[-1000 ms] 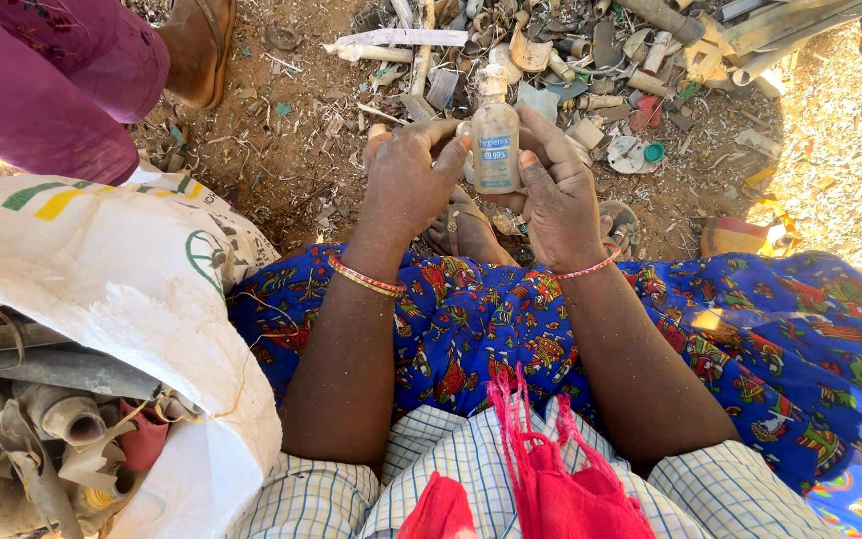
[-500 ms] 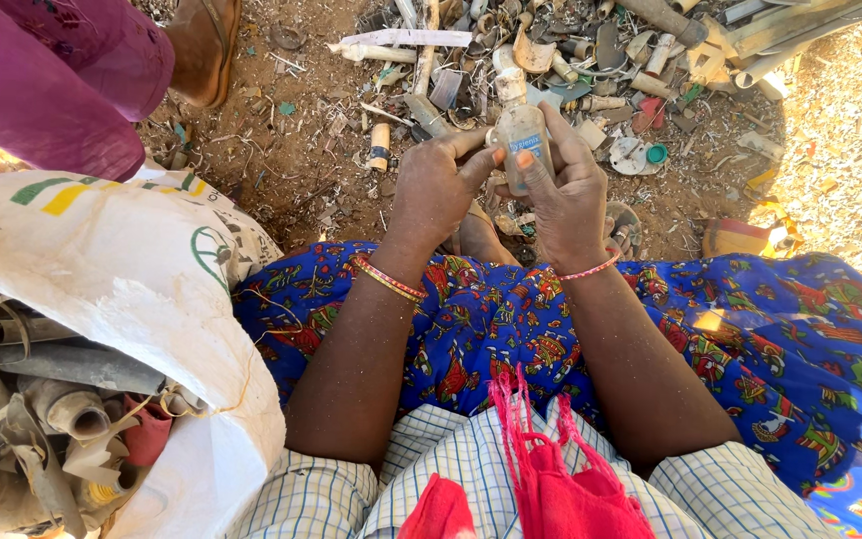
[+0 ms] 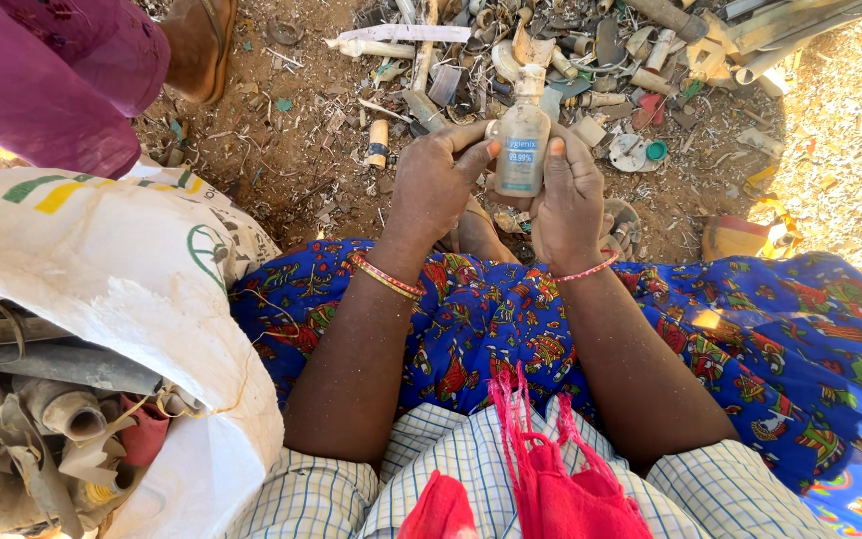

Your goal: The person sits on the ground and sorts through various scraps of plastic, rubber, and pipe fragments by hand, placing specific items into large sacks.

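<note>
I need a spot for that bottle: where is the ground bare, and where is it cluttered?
Both hands hold the small clear plastic bottle. Barest ground: the brown dirt patch between the white woven sack, the brown sandal and the left hand. Crowded: the pile of plastic scrap beyond the bottle.

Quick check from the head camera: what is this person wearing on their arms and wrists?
Both forearms are bare, no gloves. The left hand has thin red and gold bangles at the wrist; the right hand has one thin pink-red bangle. Checked short sleeves end near the elbows.
</note>
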